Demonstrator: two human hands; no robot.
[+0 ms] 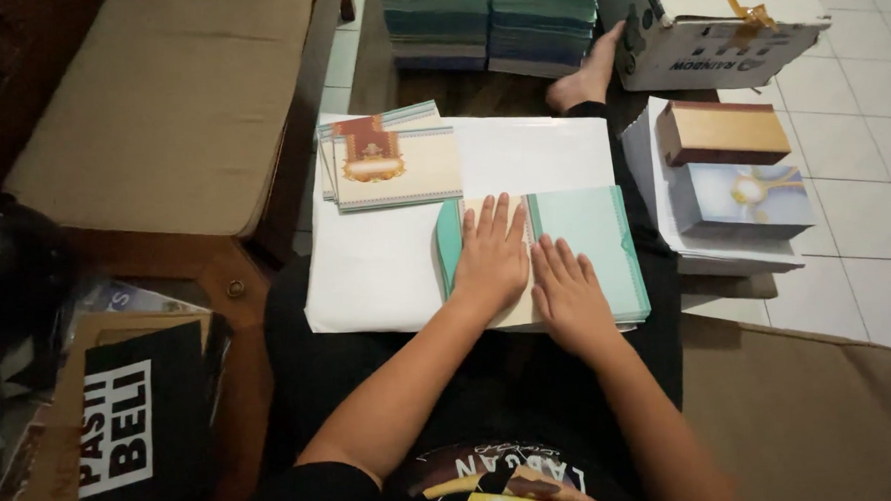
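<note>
While you are sitting with a white board lying across your lap, you are pressing both palms down on an open teal-edged card at the near right corner of that board. Your left hand is lying flat over the card's fold, fingers stretched out and slightly spread, gripping nothing. Your right hand is resting just beside it on the right-hand leaf, fingers likewise extended and flat, closing on nothing. The two hands are almost touching at the thumbs. The card is sitting on what looks like more sheets of the same kind, though how many is hard to tell.

Toward the far left corner of the board, a small stack of cream cards with a red-and-gold emblem is lying, well apart from your hands. Beyond the far edge, tall piles of teal and blue paper are standing on the dark table, and your bare foot is resting near them. To the right, a brown box and a pale blue box are sitting on a white stack, with a torn cardboard carton behind them. A beige cushion is lying off to the left.
</note>
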